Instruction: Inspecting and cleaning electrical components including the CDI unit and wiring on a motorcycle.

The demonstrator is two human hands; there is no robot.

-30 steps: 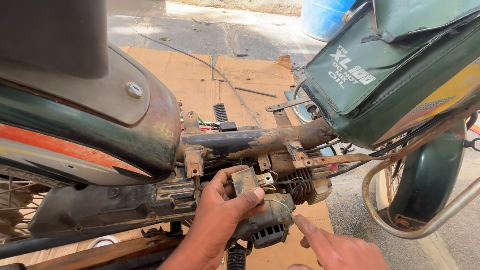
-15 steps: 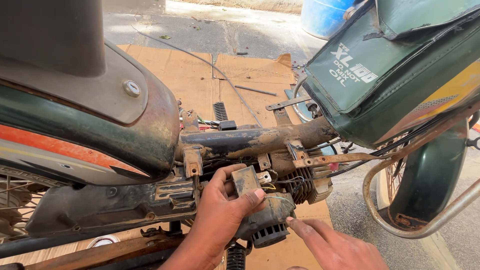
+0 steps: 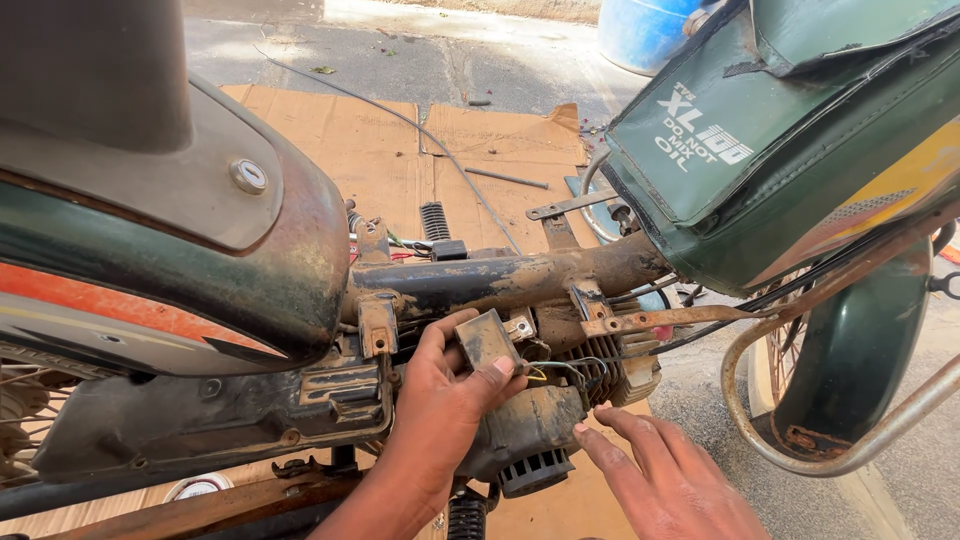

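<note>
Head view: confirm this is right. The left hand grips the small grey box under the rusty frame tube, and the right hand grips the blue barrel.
Not quite. In the head view the right hand reaches open-fingered toward the engine, nowhere near the blue barrel. The left hand does grip the small grey box under the rusty frame tube.

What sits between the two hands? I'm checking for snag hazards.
In the head view, thin wires and the dark engine casing lie between left hand and right hand.

left hand [image 3: 450, 395] curled, gripping; right hand [image 3: 665, 475] open, fingers spread
</note>
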